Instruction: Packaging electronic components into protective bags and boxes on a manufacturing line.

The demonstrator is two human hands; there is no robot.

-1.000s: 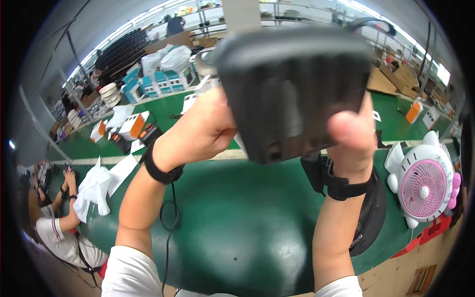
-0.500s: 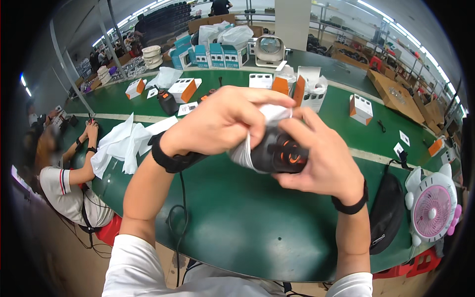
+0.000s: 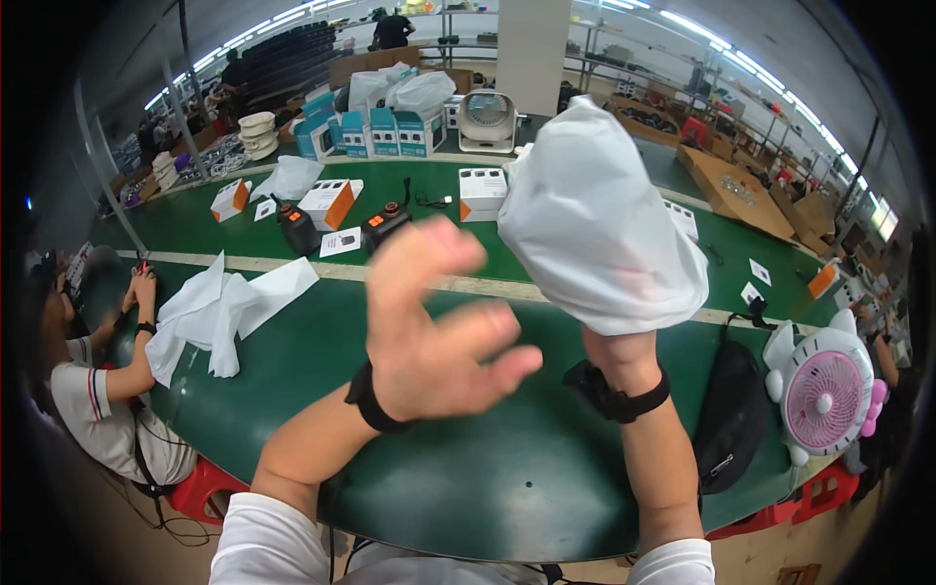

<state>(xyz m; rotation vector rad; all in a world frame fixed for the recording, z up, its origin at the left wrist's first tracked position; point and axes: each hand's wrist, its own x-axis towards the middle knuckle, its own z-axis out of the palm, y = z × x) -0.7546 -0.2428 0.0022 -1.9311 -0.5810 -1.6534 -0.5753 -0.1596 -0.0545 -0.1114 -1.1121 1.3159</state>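
Note:
My right hand is raised at centre right, covered past the knuckles by a bulging white bag. Its fingers and whatever fills the bag are hidden; half a second ago this hand held a black device with orange rings, partly inside the white bag. My left hand hovers to the left of the bag, blurred, fingers spread and holding nothing. Behind it on the green table stand a black device with orange parts and a similar black device.
White sheets lie left, near another person's hands. White-and-orange boxes and leaflets stand farther back. On the right are a black pouch and a pink-and-white fan. Teal boxes and a beige fan line the back.
My left hand has let go of the white bag and opened. The bag now covers the device's place and my right hand, which has turned upright and risen. The view has shifted slightly.

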